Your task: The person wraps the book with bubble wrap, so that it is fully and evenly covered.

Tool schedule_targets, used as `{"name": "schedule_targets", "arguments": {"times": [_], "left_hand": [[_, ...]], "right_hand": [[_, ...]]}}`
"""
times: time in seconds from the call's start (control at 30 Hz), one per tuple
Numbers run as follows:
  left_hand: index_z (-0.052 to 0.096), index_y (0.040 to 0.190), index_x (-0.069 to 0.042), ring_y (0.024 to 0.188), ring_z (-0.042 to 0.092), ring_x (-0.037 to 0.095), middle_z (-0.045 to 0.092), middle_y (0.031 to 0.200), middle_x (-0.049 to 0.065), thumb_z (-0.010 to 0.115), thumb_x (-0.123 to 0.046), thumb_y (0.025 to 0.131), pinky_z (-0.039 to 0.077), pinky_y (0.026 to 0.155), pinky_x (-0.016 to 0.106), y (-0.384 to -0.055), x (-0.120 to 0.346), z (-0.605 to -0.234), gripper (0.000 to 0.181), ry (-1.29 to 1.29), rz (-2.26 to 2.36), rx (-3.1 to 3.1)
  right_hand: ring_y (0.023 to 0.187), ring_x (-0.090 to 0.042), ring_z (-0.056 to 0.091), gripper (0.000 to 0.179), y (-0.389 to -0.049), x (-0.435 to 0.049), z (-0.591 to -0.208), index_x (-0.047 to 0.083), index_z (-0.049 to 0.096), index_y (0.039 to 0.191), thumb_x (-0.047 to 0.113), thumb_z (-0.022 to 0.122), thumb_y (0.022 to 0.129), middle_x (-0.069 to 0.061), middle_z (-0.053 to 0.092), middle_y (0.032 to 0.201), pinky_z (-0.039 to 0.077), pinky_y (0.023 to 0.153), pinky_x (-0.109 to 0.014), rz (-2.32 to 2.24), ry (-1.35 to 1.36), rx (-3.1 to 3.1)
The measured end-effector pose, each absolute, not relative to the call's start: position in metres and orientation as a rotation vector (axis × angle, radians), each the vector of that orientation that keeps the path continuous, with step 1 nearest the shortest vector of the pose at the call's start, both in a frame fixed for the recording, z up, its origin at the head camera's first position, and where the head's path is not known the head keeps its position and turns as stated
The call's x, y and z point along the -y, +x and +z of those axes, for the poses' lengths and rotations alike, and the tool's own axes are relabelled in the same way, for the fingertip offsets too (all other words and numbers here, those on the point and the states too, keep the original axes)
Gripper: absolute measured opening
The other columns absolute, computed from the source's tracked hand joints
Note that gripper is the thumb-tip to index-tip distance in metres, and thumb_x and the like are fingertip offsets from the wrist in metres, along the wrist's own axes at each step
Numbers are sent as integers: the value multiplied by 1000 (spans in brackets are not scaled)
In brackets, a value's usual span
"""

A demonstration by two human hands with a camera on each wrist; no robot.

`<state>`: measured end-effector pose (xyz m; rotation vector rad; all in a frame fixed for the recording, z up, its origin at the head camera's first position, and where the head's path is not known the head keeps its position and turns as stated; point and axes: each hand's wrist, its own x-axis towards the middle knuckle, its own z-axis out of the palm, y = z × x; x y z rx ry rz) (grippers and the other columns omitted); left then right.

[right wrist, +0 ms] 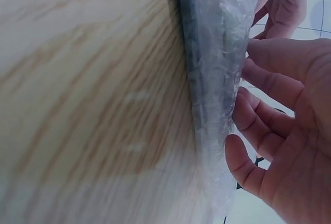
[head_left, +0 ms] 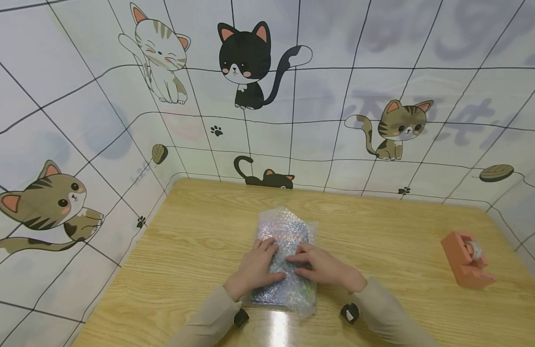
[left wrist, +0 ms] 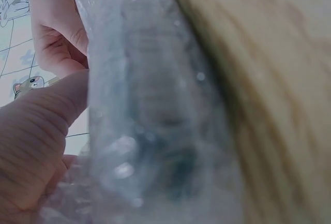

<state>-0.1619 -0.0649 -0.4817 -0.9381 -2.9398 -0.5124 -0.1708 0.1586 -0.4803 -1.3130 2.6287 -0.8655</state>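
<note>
A flat, roughly rectangular item wrapped in clear bubble wrap (head_left: 285, 224) lies on the table in front of the person. Bluish and greenish colours show through the plastic; what is inside cannot be made out. My left hand (head_left: 255, 267) rests on the left part of the parcel, fingers extended over its top and thumb pointing inward. On the right side, my right hand (head_left: 326, 265) touches the wrap with loosely bent fingertips. The right wrist view shows those fingers (right wrist: 248, 115) against the film near the parcel's edge. In the left wrist view the wrapped side (left wrist: 155, 79) appears close and blurred.
A coral-pink tape dispenser (head_left: 462, 262) with a roll of tape stands at the right of the wooden table (head_left: 185, 241). Behind and to the left rises a white gridded sheet (head_left: 319, 96) printed with cartoon cats.
</note>
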Motion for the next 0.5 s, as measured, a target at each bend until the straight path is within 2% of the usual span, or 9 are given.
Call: {"name": "schedule_targets", "arguments": {"times": [0.27,0.5], "left_hand": [[56,125,-4,119,44,30,45,138,15,71,-48,77,53,75,40,-161,65,-482,67,-929,-498,2960],[55,125,-3,119,44,30,46,137,15,71,-47,77,53,73,39,-161,65,-483,67,-931,-502,2947]], "right_hand": [[76,-6,41,43,-168,-158,-483,3,57,127,17,65,87,0,51,94,42,66,-20,-770,-1314,-2691],[74,-6,40,38,-168,-152,-479,3,60,124,17,63,89,1,51,92,40,64,-19,-721,-1271,-2712]]}}
